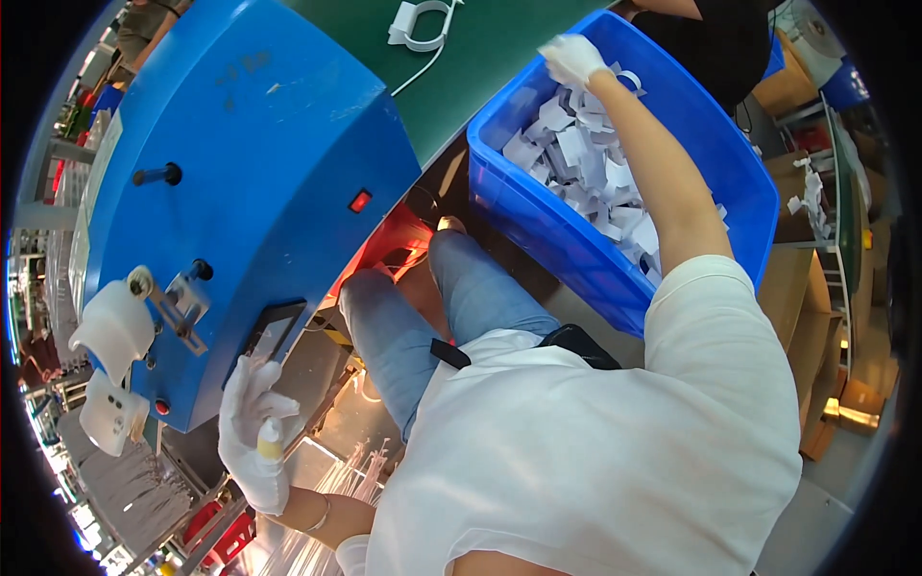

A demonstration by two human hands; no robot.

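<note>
My left hand, in a white glove with a yellowish patch on the thumb, is raised beside a blue machine. Its fingers are loosely bent and apart, and nothing shows in them. Just past the fingertips is a small dark-framed screen on the machine. At the upper right, my right hand, also gloved, reaches over the far rim of a blue plastic bin. Those fingers are blurred, so whether they hold anything is unclear. White folded pieces are heaped in the bin below my forearm.
A green tabletop holds a white looped cable. White curved parts stand by the machine's left side, near a metal bracket. Thin white strands lie low at left. Another person's dark clothing shows beyond the bin.
</note>
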